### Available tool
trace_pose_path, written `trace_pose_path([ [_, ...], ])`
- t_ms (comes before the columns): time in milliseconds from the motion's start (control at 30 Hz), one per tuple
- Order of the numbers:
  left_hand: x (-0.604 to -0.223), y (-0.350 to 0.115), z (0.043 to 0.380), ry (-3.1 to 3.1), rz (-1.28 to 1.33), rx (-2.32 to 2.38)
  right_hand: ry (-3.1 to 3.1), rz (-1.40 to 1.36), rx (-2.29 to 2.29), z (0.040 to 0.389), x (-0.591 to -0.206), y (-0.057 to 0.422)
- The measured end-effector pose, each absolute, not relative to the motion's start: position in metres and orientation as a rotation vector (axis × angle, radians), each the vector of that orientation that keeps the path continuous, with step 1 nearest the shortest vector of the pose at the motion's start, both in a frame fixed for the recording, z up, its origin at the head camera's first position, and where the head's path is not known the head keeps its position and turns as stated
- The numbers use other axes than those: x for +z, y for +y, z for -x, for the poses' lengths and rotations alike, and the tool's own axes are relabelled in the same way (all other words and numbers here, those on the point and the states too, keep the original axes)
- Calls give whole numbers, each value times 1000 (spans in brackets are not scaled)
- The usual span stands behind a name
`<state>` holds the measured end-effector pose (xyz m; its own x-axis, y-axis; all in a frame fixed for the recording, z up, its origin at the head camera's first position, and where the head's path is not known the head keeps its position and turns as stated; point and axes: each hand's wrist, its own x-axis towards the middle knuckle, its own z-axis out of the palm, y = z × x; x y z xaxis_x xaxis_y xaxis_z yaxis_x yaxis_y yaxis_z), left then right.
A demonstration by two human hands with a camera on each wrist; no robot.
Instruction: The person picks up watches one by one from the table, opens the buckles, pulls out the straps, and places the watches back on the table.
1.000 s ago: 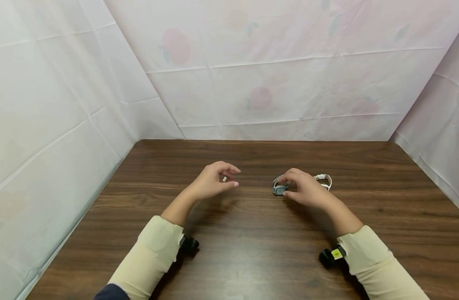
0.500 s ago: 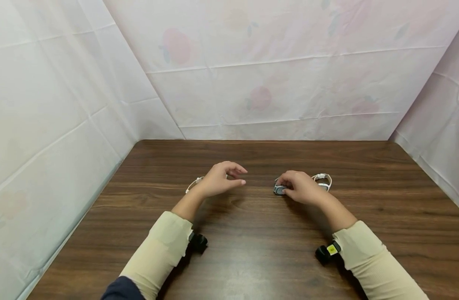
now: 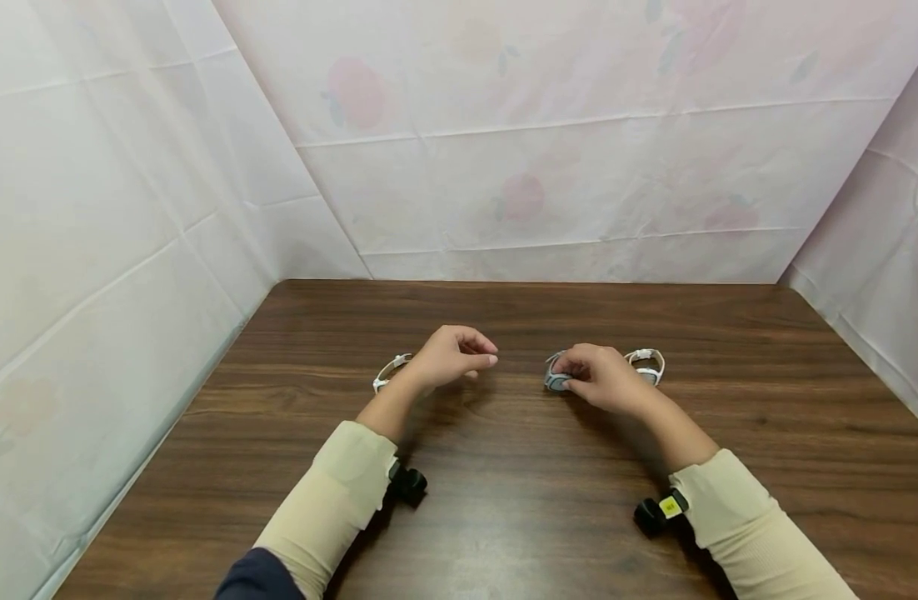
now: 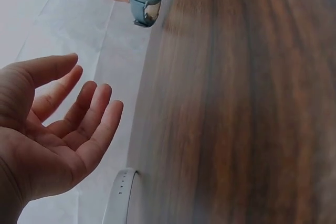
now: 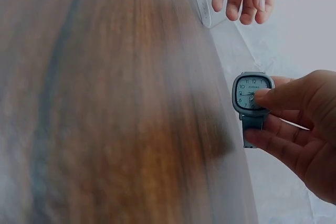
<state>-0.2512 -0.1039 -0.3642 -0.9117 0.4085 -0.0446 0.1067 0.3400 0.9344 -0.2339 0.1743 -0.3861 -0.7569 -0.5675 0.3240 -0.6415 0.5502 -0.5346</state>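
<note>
My right hand (image 3: 607,379) pinches a grey-blue wristwatch (image 5: 245,88), its thumb across the square dial and fingers behind the case and strap. The dial faces up toward the right wrist camera, and the strap hangs below in the left wrist view. Over the middle of the table, my left hand (image 3: 446,360) holds nothing, with fingers loosely bent and spread from the thumb. A white watch (image 3: 389,368) lies behind the left wrist, partly covered by it. Another white watch (image 3: 646,365) stands just beyond the right hand, its strap looped.
Both hands are over a dark wood-grain table (image 3: 466,467). A pale curtain (image 3: 519,150) with fruit prints rises behind its far edge, and white sheeting (image 3: 129,250) hangs at the sides. Black cameras are strapped at both sleeves.
The left hand has shifted right, away from the left white watch, which has come into view behind the wrist. My right hand has stayed at the grey-blue watch, which has tilted slightly.
</note>
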Motion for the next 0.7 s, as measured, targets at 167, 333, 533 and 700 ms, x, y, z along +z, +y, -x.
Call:
trace_pose_path([
  [167,-367,-99,253,2244,-361,1668,-2622,-1061,1090,232,-387,173],
  [333,-369,-93,253,2093,-242,1712,-2569,-1099,1156,229,-384,171],
  [533,-370,-89,252,1949,-169,1768,-2514,-1159,1167,226,-381,168],
  [700,-371,-86,251,1774,-54,1892,-2446,-1216,1147,226,-382,165],
])
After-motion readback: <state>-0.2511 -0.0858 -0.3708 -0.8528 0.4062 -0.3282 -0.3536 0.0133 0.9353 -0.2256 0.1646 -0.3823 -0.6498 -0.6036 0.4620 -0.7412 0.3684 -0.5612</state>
